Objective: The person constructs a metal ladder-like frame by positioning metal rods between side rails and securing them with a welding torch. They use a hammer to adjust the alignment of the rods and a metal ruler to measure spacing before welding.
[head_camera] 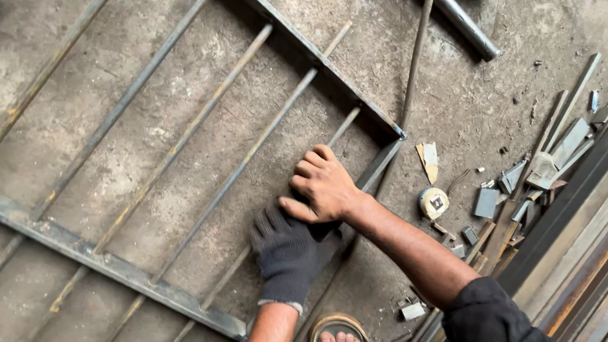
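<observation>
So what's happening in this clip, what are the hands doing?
A person crouches over a metal grille frame lying flat on the concrete floor. The left hand, in a dark knit glove, and the bare right hand press down together near the frame's corner, the right partly over the left. A tape measure and metal offcuts lie to the right.

We see a rough, stained grey concrete floor. Flat on it lies a large welded frame of rusty grey steel bars. A long thin steel rod and a thick grey metal pipe rest near the frame's upper corner. A round yellow-and-white tape measure sits beside scattered short grey metal offcuts, with long steel sections stacked at the right.
</observation>
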